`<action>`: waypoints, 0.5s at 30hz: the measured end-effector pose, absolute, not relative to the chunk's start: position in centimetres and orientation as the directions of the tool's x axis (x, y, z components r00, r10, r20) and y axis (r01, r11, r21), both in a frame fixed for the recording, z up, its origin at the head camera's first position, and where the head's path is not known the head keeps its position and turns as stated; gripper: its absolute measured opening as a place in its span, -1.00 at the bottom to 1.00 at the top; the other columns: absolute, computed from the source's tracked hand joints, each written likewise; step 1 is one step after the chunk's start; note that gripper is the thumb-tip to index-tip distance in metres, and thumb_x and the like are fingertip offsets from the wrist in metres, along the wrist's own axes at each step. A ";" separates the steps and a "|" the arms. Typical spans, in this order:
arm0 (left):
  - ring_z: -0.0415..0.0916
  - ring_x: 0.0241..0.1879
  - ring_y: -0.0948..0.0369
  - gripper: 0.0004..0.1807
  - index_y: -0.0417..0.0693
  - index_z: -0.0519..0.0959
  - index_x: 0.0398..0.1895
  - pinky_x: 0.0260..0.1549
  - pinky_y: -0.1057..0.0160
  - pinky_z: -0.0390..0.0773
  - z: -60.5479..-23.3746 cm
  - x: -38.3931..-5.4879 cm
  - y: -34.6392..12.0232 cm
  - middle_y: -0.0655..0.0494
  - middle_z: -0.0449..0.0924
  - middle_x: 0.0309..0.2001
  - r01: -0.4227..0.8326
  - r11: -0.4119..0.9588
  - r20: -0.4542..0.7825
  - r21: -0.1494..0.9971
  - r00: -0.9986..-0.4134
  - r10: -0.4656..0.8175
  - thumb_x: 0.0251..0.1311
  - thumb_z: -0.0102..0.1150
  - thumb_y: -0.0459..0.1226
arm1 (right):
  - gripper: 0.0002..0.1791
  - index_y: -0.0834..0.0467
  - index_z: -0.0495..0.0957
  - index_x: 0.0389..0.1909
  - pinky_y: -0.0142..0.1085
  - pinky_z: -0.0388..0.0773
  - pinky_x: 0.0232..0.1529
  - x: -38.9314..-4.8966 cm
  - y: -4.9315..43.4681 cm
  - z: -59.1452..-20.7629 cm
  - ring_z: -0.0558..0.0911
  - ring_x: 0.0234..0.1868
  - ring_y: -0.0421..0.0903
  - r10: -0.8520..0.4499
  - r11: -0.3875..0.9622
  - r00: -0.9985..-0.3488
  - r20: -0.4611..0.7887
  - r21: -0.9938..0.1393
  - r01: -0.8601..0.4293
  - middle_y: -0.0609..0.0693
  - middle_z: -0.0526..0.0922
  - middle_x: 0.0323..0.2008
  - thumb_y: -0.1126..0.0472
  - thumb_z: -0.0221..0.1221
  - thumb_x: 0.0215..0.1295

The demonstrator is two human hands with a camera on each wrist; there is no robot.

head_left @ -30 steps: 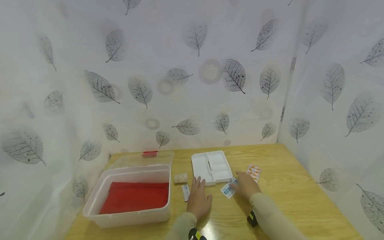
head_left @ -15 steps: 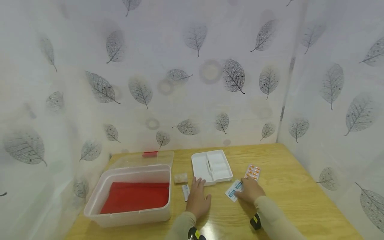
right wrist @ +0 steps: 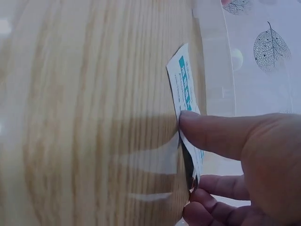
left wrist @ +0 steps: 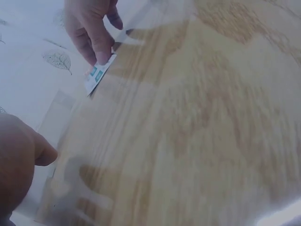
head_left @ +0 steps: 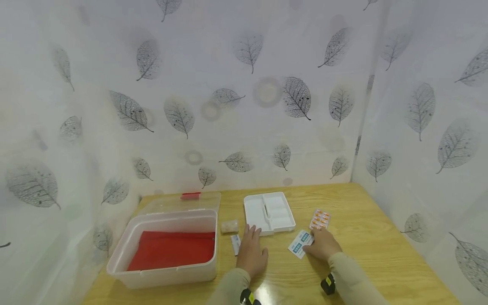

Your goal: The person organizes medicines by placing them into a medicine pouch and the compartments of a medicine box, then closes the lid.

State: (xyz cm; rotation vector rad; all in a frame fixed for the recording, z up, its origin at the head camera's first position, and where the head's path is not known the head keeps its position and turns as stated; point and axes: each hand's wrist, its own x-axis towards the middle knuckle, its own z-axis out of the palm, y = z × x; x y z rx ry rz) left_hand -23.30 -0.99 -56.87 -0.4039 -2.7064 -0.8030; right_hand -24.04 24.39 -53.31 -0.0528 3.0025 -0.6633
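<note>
The right hand (head_left: 325,245) pinches a white-and-blue packet (head_left: 301,244) between thumb and fingers, just off the near right corner of a white tray (head_left: 279,212). The left hand (head_left: 251,253), fingers extended, is at the tray's near left corner; whether they touch is unclear. Right of the tray lies a capsule blister (head_left: 320,218). Left of it are a bag (head_left: 229,226), a sachet (head_left: 235,244) and, farther off, a translucent box (head_left: 167,278) holding red cloth (head_left: 173,250).
</note>
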 end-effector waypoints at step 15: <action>-0.12 0.45 -0.11 -0.19 -0.19 0.14 0.45 0.29 -0.14 0.16 -56.7 -23.2 -0.7 -0.20 0.05 0.45 0.302 0.924 0.227 0.233 -0.941 0.250 0.23 0.14 -0.01 | -0.30 0.47 0.36 0.16 0.13 0.44 0.02 -24.6 25.0 -53.9 0.54 -0.03 0.24 -0.038 0.866 -0.997 -0.066 -0.501 0.000 0.38 0.51 0.02 0.18 0.36 0.07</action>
